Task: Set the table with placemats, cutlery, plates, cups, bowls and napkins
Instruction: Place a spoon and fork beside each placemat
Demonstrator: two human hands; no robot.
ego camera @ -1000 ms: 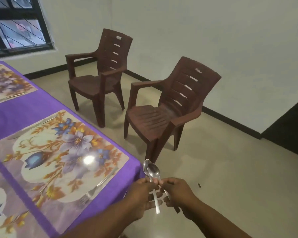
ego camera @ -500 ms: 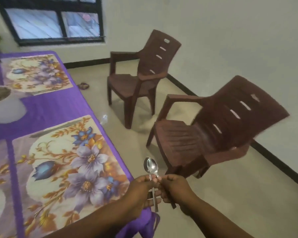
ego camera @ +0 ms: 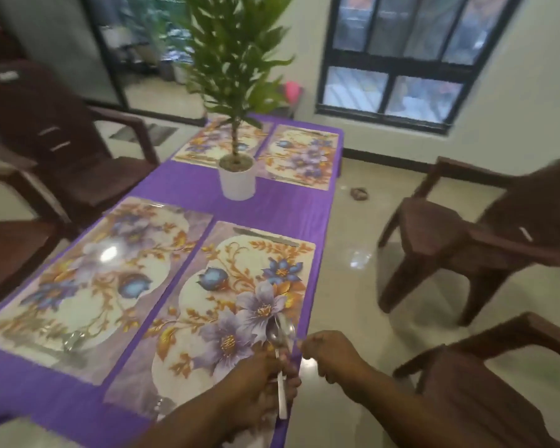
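Note:
Two metal spoons (ego camera: 281, 333) stand bowls-up over the near right corner of the purple-clothed table (ego camera: 285, 208). My left hand (ego camera: 264, 373) grips their handles, and one handle pokes out below it. My right hand (ego camera: 333, 357) is curled just to the right, fingertips by the spoon necks; whether it pinches one is unclear. Beneath lies a floral placemat (ego camera: 227, 286) with a knife (ego camera: 265, 237) along its far edge. A second placemat (ego camera: 94, 279) lies to its left, bearing a blurred piece of cutlery (ego camera: 72, 339).
A potted plant (ego camera: 236, 181) stands mid-table, with two more placemats (ego camera: 301, 156) behind it. Brown plastic chairs stand to the right (ego camera: 459, 247), near right (ego camera: 498, 392) and left (ego camera: 65, 156). A slipper (ego camera: 359, 193) lies on the tiled floor.
My view has swung left from the chairs onto the table. Both hands have carried the spoons over the near right placemat's corner, and the right hand has drawn slightly apart.

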